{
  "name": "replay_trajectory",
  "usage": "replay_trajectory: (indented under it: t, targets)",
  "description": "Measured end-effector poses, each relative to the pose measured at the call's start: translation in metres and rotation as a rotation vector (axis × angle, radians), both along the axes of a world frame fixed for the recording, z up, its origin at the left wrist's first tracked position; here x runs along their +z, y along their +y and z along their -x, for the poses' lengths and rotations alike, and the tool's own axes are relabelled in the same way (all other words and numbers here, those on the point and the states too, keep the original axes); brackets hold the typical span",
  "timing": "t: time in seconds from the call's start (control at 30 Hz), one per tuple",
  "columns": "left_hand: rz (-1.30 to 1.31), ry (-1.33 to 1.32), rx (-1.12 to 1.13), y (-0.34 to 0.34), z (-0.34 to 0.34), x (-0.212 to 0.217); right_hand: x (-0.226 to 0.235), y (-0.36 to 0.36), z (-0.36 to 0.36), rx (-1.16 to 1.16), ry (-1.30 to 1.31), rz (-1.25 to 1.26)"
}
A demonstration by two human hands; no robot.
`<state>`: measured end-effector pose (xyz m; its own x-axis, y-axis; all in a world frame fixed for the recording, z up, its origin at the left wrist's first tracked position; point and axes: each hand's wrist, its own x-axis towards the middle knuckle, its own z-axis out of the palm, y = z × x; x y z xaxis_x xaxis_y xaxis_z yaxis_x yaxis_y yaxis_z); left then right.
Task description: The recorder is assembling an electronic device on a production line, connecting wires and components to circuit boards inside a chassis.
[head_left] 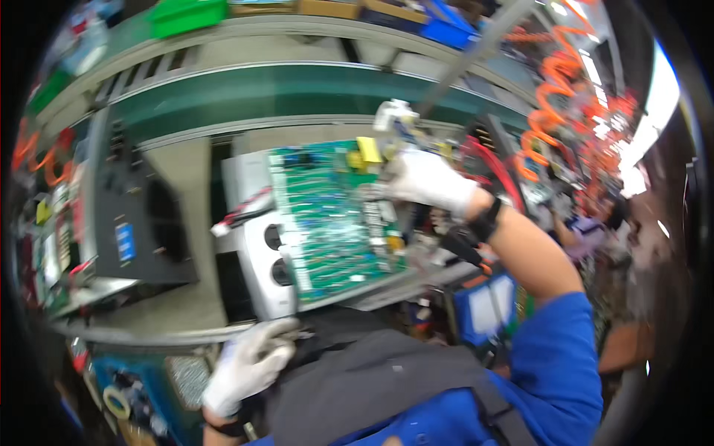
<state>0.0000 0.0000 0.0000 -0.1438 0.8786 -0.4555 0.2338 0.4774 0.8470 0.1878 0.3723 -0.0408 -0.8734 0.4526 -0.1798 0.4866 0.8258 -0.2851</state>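
Observation:
A green circuit board [327,223] packed with small parts lies on a white metal chassis [262,260] with round dark openings. Over the board's far right corner is my right hand [428,178], white-gloved, its fingers curled closed; whatever they grip is blurred and partly hidden. Just beyond those fingers shows a white and yellowish blurred item [398,117]. A yellow block [369,149] stands on the board beside them. My left hand [251,366], also gloved, hangs by the table's near edge with bent fingers somewhat apart and nothing visible in them.
A dark upright panel [137,201] with a blue label stands at left. Red cables [497,169] and orange coiled hoses [547,111] are at right. A green conveyor strip [297,93] runs behind. Green [187,16] and blue bins [448,24] sit at the back.

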Motion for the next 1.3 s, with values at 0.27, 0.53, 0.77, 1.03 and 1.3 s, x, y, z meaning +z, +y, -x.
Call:
replay_trajectory:
  t: [0.27,0.53,0.77,1.03,1.3]
  targets:
    - [-0.115,-0.235,0.081,0.042,-0.077,-0.057,0.032,0.014,-0.041,-0.154,-0.089,-0.136]
    - [-0.303,-0.271,0.095,0.048,-0.098,-0.071,0.023,0.052,-0.066,-0.141,-0.068,-0.178]
    - [-0.428,-0.135,-0.006,0.02,-0.076,-0.089,0.021,0.078,-0.071,-0.3,-0.115,0.084]
    - [-0.646,0.02,0.185,-0.026,-0.05,-0.11,0.03,0.062,-0.058,-0.329,-0.313,-0.158]
    - [-0.398,-0.161,0.265,-0.064,-0.029,-0.098,0.027,0.047,-0.051,-0.422,-0.31,-0.378]
